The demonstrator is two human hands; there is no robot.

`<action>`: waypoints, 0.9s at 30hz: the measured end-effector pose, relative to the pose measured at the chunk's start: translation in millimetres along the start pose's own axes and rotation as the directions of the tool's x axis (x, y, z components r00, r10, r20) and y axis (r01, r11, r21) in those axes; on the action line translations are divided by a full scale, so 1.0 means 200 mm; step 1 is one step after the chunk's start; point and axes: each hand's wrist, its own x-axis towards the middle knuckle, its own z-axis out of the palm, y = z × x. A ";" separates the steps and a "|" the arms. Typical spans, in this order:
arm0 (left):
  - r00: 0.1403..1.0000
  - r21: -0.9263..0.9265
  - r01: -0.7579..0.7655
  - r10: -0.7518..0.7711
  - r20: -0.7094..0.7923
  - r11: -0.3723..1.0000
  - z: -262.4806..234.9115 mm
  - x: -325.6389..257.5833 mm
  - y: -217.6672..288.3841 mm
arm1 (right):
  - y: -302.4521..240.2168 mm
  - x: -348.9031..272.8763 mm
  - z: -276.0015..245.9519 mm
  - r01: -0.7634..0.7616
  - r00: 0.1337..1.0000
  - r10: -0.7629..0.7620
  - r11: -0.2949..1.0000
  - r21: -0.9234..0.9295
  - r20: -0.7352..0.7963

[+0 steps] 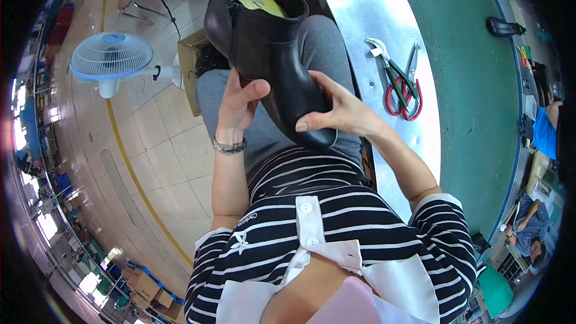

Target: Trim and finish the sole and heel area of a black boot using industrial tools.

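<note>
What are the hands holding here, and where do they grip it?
Both hands hold a black leather ankle boot: the left hand at its heel side, the right hand across the toe end.

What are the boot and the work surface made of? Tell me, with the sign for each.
Boot: looks like smooth black leather or a leather-like synthetic, with a soft sheen on its curves. Work surface: bare sheet metal at the edge, by its bright glare.

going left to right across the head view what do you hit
standing fan → left hand → black ankle boot → right hand → red-handled scissors → green belt surface → black shoe far on the belt
</note>
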 end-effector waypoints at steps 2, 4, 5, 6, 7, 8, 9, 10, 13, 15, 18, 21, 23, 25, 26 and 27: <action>1.000 0.098 0.006 -0.004 -0.020 0.995 0.05 0.02 0.01 | 0.07 -0.01 -0.01 0.040 0.995 -0.044 0.998 -0.056 -0.087; 1.000 0.152 -0.003 0.001 0.010 0.988 0.12 0.07 0.04 | 0.07 -0.02 -0.02 0.052 0.992 -0.032 0.986 0.161 -0.123; 1.000 0.207 0.008 -0.011 0.014 0.978 0.16 0.08 0.07 | 0.04 -0.05 -0.02 0.035 0.991 0.005 0.954 0.297 -0.131; 0.999 0.203 -0.024 0.015 0.043 0.979 0.21 0.12 0.06 | 0.05 -0.08 -0.04 0.019 0.989 0.045 0.902 0.431 -0.138; 0.997 0.267 -0.017 -0.005 0.083 0.964 0.26 0.15 0.06 | 0.10 -0.11 -0.05 0.034 0.986 0.057 0.855 0.517 -0.159; 0.992 0.328 -0.012 -0.031 0.124 0.944 0.31 0.17 0.05 | 0.14 -0.15 -0.08 0.062 0.980 0.061 0.813 0.579 -0.190; 0.984 0.429 -0.030 -0.050 0.173 0.903 0.30 0.18 0.02 | 0.14 -0.20 -0.11 0.114 0.967 0.053 0.784 0.611 -0.248; 0.973 0.524 -0.047 -0.080 0.216 0.851 0.33 0.20 0.02 | 0.15 -0.26 -0.14 0.165 0.950 0.053 0.749 0.642 -0.307; 0.943 0.643 -0.097 -0.138 0.304 0.760 0.34 0.21 0.02 | 0.19 -0.34 -0.33 0.394 0.794 -0.050 0.802 0.449 -0.606; 0.957 0.707 -0.100 -0.126 0.260 0.700 0.29 0.20 -0.02 | 0.19 -0.42 -0.49 0.438 0.622 -0.059 0.852 0.285 -0.780; 0.977 0.816 -0.066 -0.130 0.171 0.574 0.18 0.17 -0.10 | 0.21 -0.57 -0.72 0.468 0.301 -0.033 0.876 0.118 -0.953; 0.984 0.867 -0.071 -0.108 0.143 0.494 0.09 0.14 -0.18 | 0.30 -0.74 -0.97 0.467 0.030 -0.076 0.883 -0.053 -0.997; 0.984 0.885 -0.066 -0.114 0.133 0.460 0.06 0.13 -0.20 | 0.31 -0.77 -1.06 0.388 -0.116 -0.087 0.913 -0.125 -0.989; 0.983 0.898 -0.066 -0.127 0.133 0.436 0.06 0.14 -0.20 | 0.31 -0.78 -1.11 0.051 -0.291 -0.158 0.982 -0.180 -0.943; 0.983 0.898 -0.068 -0.123 0.134 0.435 0.06 0.15 -0.21 | 0.31 -0.78 -1.14 -0.165 -0.371 -0.190 0.977 -0.137 -0.909; 0.981 0.907 -0.107 -0.106 0.164 0.408 0.07 0.17 -0.23 | 0.34 -0.80 -1.16 -0.160 -0.372 -0.194 0.977 -0.143 -0.908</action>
